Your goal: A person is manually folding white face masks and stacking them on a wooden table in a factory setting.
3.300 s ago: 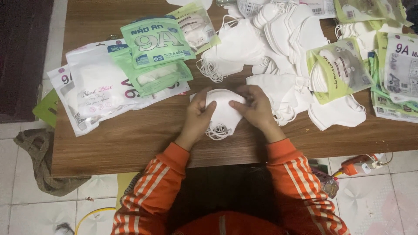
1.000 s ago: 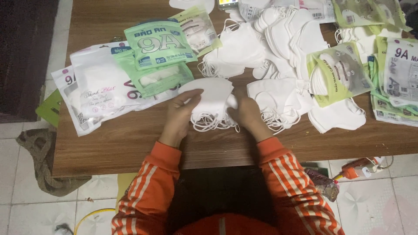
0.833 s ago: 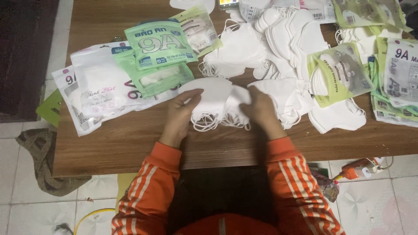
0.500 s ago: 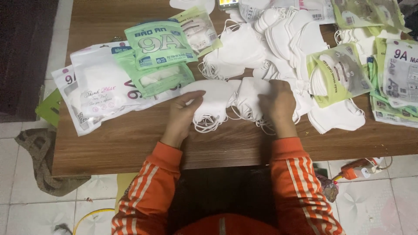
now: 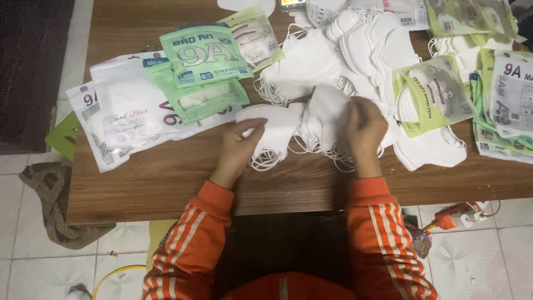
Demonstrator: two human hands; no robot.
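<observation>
Left hand (image 5: 240, 145) pinches a folded white mask (image 5: 270, 130) lying flat on the tabletop (image 5: 166, 178), just right of the green packet (image 5: 204, 54). Its long axis runs left-right, ear loops (image 5: 265, 161) trailing toward the person. Right hand (image 5: 363, 126) grips a second mask (image 5: 325, 111). Those loops look ready to snag together and drag.

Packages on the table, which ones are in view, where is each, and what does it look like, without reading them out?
Green pouch: far left-centre, flat, green with white panel, atop other packets.
White pouch: left side, large, flat, white with a blue corner.
Clear green-edged pack: right of the right hand, masks visible inside.
Stacked packs: right edge, white and green.
Left hand holds a loose white mask.
</observation>
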